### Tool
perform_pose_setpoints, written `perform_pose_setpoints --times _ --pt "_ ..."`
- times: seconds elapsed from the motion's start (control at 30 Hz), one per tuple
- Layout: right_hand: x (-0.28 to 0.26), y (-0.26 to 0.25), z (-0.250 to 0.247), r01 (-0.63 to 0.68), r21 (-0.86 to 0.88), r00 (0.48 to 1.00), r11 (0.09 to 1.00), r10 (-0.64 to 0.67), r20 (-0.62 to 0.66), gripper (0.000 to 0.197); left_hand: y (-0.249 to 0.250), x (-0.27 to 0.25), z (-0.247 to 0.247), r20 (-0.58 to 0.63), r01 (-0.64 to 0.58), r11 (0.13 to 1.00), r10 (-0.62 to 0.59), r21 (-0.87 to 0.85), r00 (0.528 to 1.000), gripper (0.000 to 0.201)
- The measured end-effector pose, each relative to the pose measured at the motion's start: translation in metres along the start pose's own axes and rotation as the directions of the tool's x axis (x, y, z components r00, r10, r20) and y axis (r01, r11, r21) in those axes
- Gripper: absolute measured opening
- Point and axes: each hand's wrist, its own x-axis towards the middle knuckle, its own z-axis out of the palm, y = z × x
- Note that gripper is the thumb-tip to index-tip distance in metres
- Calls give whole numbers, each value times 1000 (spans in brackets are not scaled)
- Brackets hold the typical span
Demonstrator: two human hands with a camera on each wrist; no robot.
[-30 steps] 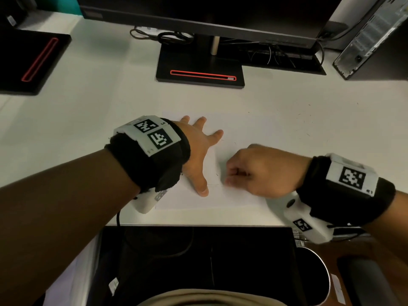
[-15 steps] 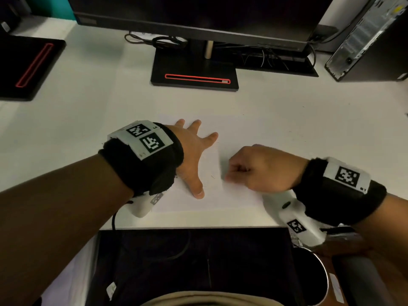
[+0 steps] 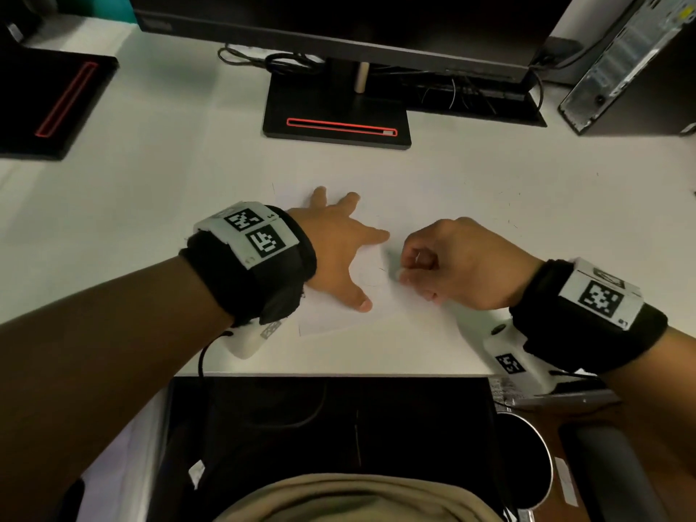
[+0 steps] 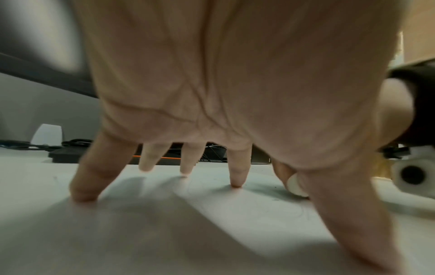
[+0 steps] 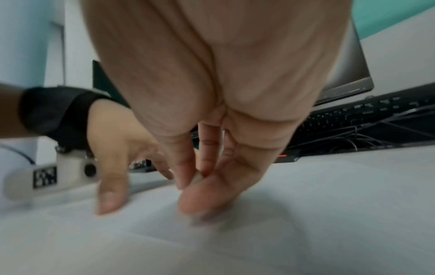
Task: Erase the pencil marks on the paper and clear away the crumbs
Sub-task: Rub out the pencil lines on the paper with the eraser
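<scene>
On the white desk (image 3: 489, 175), just in front of the monitor stand (image 3: 335, 122), lies the paper (image 3: 331, 318), its near-left corner showing below the left hand (image 3: 339, 250). That hand is spread flat, fingers straight and fanned, fingertips (image 4: 236, 183) pressing the sheet, most likely so it cannot slide or buckle under rubbing. The right hand (image 3: 452, 265) is curled, pinching a small white eraser (image 4: 295, 188) between thumb and fingers, its tip down at the sheet just beside the left thumb. Faint pencil marks (image 3: 371, 276) curve between the two hands. The eraser is almost wholly hidden from the head view, and the right wrist view is blurred. Dark specks (image 3: 508, 222) dot the desk; whether they are crumbs cannot be told.
</scene>
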Motion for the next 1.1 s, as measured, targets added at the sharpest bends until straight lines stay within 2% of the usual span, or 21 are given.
perform_pose_setpoints --times 0.1,0.2,0.37,0.5,0.63,0.7,0.77,0.8,0.93,1.0,1.1 --pt "3 -2 1 69 -103 998 992 -70 0 19 -2 -1 -2 59 8 999 -11 37 998 120" --pt "6 -6 2 160 -164 987 973 -157 34 18 -4 -1 -3 66 7 999 -10 48 998 125" --pt "11 3 2 152 -265 986 952 -165 -29 23 -5 2 -1 66 16 998 -19 55 998 125" --pt "-1 -11 14 278 -271 960 922 -258 107 25 -3 1 0 71 26 997 -31 78 997 124" --pt "12 2 -4 125 -324 992 938 -123 27 20 -1 -1 -3 62 19 995 -25 97 998 124" --pt "9 -4 2 157 -332 988 930 -150 46 22 -2 -2 -3 62 23 995 -29 97 998 124" --pt "-1 -17 13 252 -313 966 916 -221 132 22 -1 -2 -2 68 25 995 -31 96 997 124" --pt "-1 -18 14 260 -296 963 919 -225 150 22 -1 -1 -3 67 24 995 -31 99 997 124" --pt "14 -2 -4 105 -314 994 943 -102 28 23 -1 -2 -3 68 24 995 -31 101 997 124" --pt "11 -9 3 155 -338 988 928 -148 47 27 -1 -3 -3 68 26 995 -33 97 997 124" --pt "-1 -27 18 286 -303 957 909 -252 145 25 -1 -1 -3 71 24 995 -31 97 997 125"
